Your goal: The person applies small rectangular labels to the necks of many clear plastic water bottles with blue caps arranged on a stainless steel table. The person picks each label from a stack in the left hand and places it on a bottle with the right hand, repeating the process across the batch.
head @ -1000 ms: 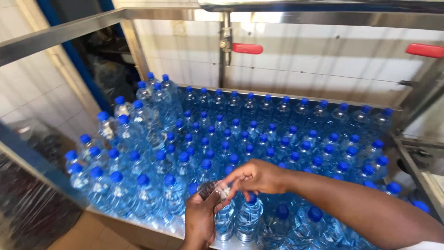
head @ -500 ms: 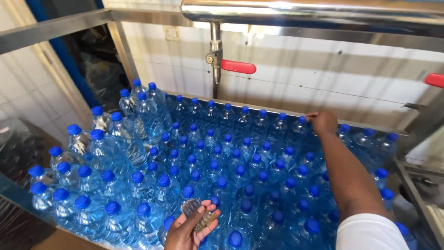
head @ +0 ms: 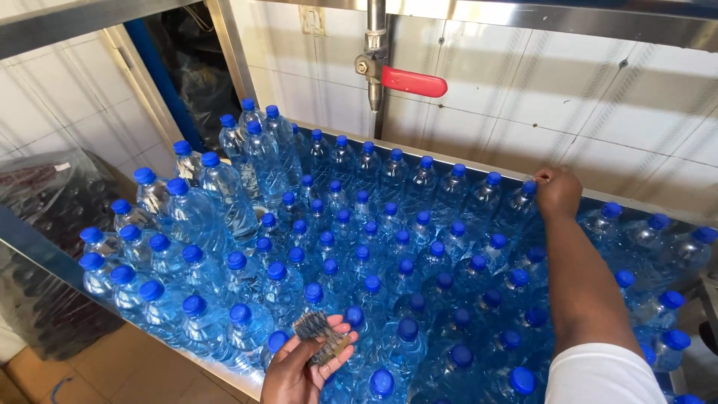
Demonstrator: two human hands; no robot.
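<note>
Nearest, at the bottom edge: left hand point(head: 299, 370), palm up, loosely cupping a small stack of clear plastic cap seals point(head: 323, 337) above the front rows. Beneath and all around: clear plastic water bottles with blue screw caps point(head: 329, 265), packed upright in a long steel tray point(head: 45, 251). Farther back, along the rear row: right hand point(head: 557, 191), arm stretched out, fingertips pinched at the blue cap of a bottle point(head: 529, 187). Beyond, on the white tiled wall point(head: 523, 97): a steel pipe valve with a red lever handle point(head: 411, 81).
</note>
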